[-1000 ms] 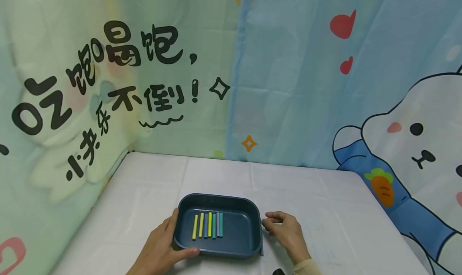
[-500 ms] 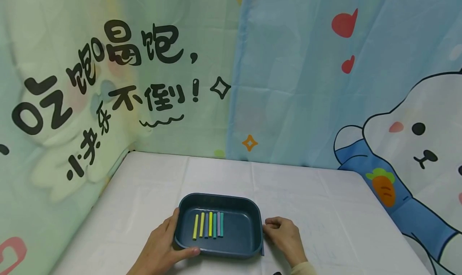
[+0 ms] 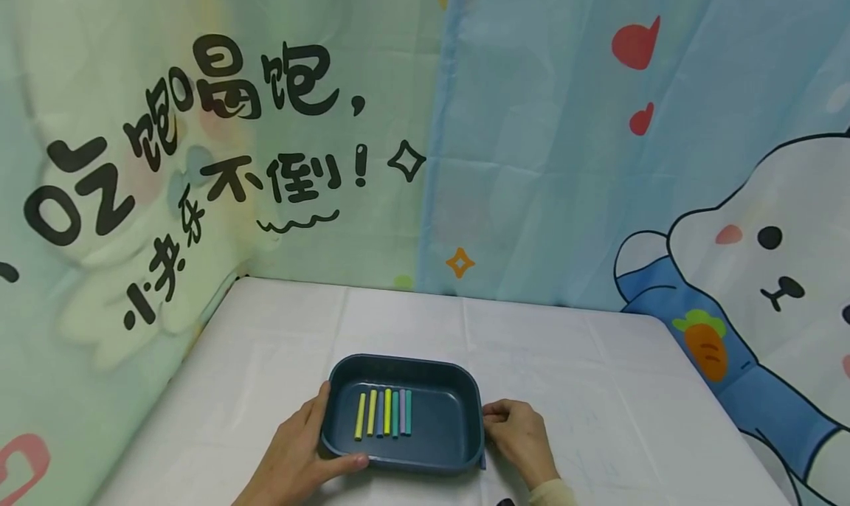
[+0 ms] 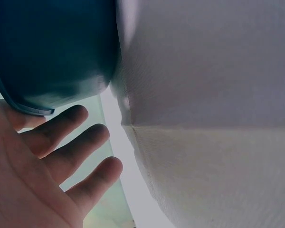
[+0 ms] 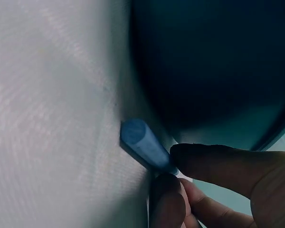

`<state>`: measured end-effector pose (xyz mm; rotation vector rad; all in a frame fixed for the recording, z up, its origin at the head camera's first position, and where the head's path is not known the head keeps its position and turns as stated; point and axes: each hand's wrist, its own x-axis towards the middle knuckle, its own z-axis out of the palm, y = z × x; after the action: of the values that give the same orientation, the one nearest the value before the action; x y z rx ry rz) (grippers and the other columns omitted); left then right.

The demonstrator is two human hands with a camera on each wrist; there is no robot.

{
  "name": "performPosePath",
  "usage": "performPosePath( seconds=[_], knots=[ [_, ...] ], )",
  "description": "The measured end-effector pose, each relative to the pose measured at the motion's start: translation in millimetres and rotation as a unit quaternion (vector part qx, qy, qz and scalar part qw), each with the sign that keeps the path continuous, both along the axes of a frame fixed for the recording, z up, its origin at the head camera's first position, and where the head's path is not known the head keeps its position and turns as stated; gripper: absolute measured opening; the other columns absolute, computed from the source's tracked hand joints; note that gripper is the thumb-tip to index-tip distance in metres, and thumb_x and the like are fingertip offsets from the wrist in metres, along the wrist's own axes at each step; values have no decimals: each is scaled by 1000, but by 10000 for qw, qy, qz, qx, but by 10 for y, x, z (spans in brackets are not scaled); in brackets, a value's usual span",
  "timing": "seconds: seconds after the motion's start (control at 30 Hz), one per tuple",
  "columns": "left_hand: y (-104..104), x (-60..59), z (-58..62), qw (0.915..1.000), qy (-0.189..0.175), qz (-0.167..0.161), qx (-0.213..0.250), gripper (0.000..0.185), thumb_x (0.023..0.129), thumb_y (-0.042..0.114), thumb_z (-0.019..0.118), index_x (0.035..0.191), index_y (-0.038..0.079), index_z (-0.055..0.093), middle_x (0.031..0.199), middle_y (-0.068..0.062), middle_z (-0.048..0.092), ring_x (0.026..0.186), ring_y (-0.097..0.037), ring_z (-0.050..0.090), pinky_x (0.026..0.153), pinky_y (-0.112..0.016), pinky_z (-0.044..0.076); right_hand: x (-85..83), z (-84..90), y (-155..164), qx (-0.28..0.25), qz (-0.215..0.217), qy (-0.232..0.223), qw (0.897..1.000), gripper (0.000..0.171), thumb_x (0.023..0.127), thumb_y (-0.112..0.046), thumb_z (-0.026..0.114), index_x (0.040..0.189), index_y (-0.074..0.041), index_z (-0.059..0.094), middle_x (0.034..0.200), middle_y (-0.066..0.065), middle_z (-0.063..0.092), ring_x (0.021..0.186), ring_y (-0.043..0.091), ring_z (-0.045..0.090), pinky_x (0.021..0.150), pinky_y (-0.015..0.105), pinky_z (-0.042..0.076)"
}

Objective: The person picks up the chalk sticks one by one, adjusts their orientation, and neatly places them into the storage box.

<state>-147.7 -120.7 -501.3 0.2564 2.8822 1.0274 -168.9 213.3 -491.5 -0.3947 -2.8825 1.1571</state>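
Note:
A dark blue tray [image 3: 434, 428] sits on the white-covered table, with several yellow, blue, green and purple chalk sticks [image 3: 388, 412] in a row inside it. My left hand [image 3: 299, 447] holds the tray's front left corner, thumb along the front wall. In the left wrist view three fingers [image 4: 80, 154] spread clear of the wall. Outside the tray's right wall, a blue chalk stick [image 5: 145, 142] lies on the cloth, its near end poking out in the head view. My right hand [image 3: 521, 436] pinches its far end between thumb and finger.
White cloth [image 3: 598, 395] covers the table around the tray. Printed curtains [image 3: 531, 159] rise along the table's left and back edges. A small black object [image 3: 506, 502] shows at the bottom edge, near the right sleeve [image 3: 553, 493].
My right hand has moved slightly left, up to the tray's right wall, and its fingers have closed on the blue chalk stick. The left hand and tray stay put.

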Motion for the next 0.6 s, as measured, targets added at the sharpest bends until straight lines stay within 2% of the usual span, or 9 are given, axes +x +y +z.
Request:
performPosePath(
  seconds=[0.13, 0.33, 0.6],
  knots=[
    [-2, -5, 3, 10000, 23, -8, -21, 130, 69, 81, 71, 162, 5, 20, 151, -19, 46, 133, -37, 49, 106, -57, 44, -8, 9, -11, 79, 38, 3, 10000, 14, 82, -12, 76, 93, -3, 78, 75, -3, 69, 74, 16, 63, 75, 41, 54],
    [-3, 0, 3, 10000, 18, -3, 11, 130, 70, 80, 73, 162, 4, 21, 151, -20, 45, 133, -38, 49, 106, -58, 44, 2, 27, -6, 70, 18, 9, 10000, 13, 80, -15, 80, 90, -6, 79, 74, -3, 70, 74, 15, 63, 70, 36, 52],
    [-7, -7, -6, 10000, 42, -30, 41, 129, 70, 79, 72, 162, 4, 20, 151, -20, 45, 133, -38, 49, 106, -57, 43, -3, 11, 39, -97, -74, -63, 9999, 18, 79, -23, 84, 90, -9, 80, 76, -4, 73, 74, 13, 64, 71, 34, 51]
  ],
)
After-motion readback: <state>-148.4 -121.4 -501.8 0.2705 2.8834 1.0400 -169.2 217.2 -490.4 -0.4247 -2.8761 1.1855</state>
